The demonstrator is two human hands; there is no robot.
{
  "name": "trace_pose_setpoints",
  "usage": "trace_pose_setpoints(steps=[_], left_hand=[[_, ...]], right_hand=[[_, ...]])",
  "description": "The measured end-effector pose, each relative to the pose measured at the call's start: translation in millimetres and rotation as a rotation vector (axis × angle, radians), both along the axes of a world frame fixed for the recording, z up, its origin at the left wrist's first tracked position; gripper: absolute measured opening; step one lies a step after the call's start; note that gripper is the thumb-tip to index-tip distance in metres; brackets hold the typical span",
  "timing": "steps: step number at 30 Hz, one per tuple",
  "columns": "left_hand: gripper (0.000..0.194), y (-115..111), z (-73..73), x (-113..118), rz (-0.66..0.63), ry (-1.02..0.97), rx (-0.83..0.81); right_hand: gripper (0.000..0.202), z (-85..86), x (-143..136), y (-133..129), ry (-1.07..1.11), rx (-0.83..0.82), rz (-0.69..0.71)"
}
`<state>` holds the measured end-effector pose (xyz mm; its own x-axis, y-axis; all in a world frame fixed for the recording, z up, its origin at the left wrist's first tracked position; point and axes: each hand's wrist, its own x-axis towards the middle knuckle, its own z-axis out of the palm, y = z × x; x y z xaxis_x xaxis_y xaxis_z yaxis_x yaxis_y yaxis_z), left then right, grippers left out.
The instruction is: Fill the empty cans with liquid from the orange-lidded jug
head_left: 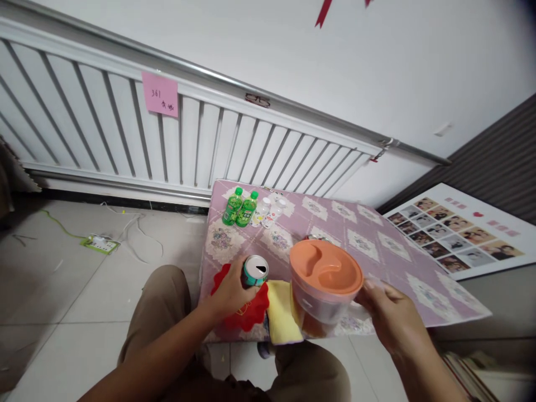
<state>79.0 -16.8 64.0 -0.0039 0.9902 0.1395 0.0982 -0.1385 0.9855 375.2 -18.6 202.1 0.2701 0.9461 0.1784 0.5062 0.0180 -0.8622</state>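
Observation:
My left hand (234,290) is wrapped round a teal can (255,272) with an opened top, over a red scalloped mat (247,314). On the right, my right hand (387,312) grips the handle side of a clear pitcher (320,304) with an orange lid (326,267). The pitcher stands at or above the table's front edge; whether it touches the cloth I cannot tell. A folded yellow cloth (283,315) lies between the can and the pitcher. Behind the pitcher, a small object (317,238) is mostly hidden.
Two green bottles (240,208) and two clear-capped patterned bottles (268,212) stand near the back left of the purple tablecloth (335,223). A white radiator (201,139) runs behind. A photo board (458,229) leans at the right. A power strip (99,244) lies on the floor.

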Motion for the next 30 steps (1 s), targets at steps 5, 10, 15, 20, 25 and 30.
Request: trace_pose_setpoints(steps=[5,10,15,20,25,30], left_hand=[[0.072,-3.5,-5.2,-0.4,-0.014,0.02,-0.016],[0.071,-6.0,-6.5,-3.6,-0.018,0.041,0.015],[0.07,-7.5,-6.3,-8.6,-0.007,0.086,0.023],[0.072,-8.2,-8.9,-11.8,-0.004,0.092,0.02],[0.073,-8.7,-16.1,-14.0,-0.023,0.108,0.026],[0.074,-8.3,-24.4,-15.0,-0.014,0.129,0.046]], right_hand=[[0.044,12.4,3.4,-11.0,-0.159,-0.095,0.005],[0.042,18.3,-3.1,-13.5,-0.273,-0.114,0.07],[0.038,21.8,-17.3,-13.5,-0.305,-0.132,0.094],[0.038,22.0,-26.4,-12.1,-0.328,-0.131,0.141],[0.038,21.4,-32.6,-8.6,-0.373,-0.15,0.186],[0.043,24.3,-44.9,-4.8,-0.37,-0.142,0.203]])
